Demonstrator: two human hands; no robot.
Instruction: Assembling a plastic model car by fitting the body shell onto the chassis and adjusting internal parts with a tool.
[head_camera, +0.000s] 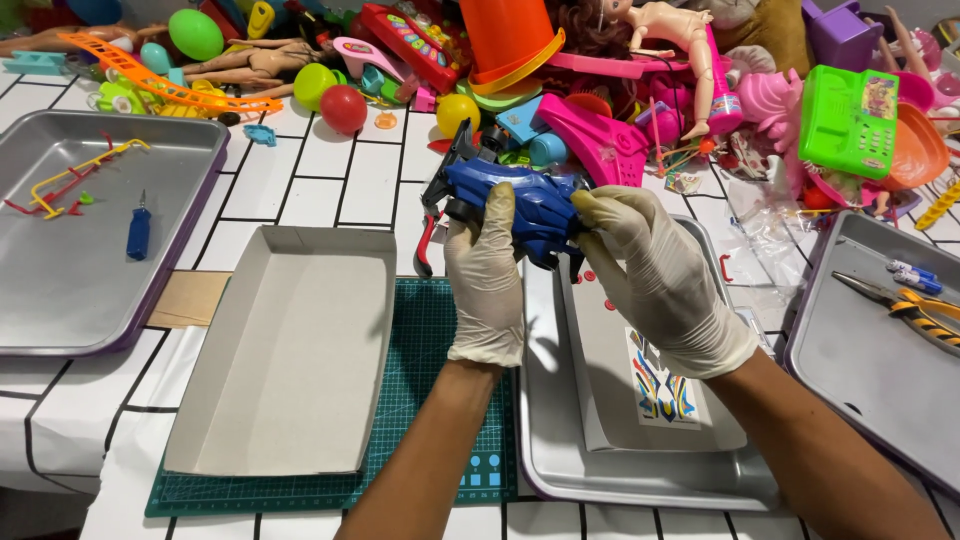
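While the blue toy (520, 200) is clamped by the fingers of left hand (486, 272) and right hand (655, 275) above the steel tray (640, 470), it looks largely intact; few loosened parts are seen.

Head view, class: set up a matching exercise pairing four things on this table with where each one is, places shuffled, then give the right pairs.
Things:
1. blue toy
2. screwdriver
3. pliers
4. cardboard box

Places:
A. in the far-right metal tray
B. on the green cutting mat
C. held in both gloved hands, left hand and right hand
D. in the far-left metal tray

Pairs: 1-C, 2-D, 3-A, 4-B
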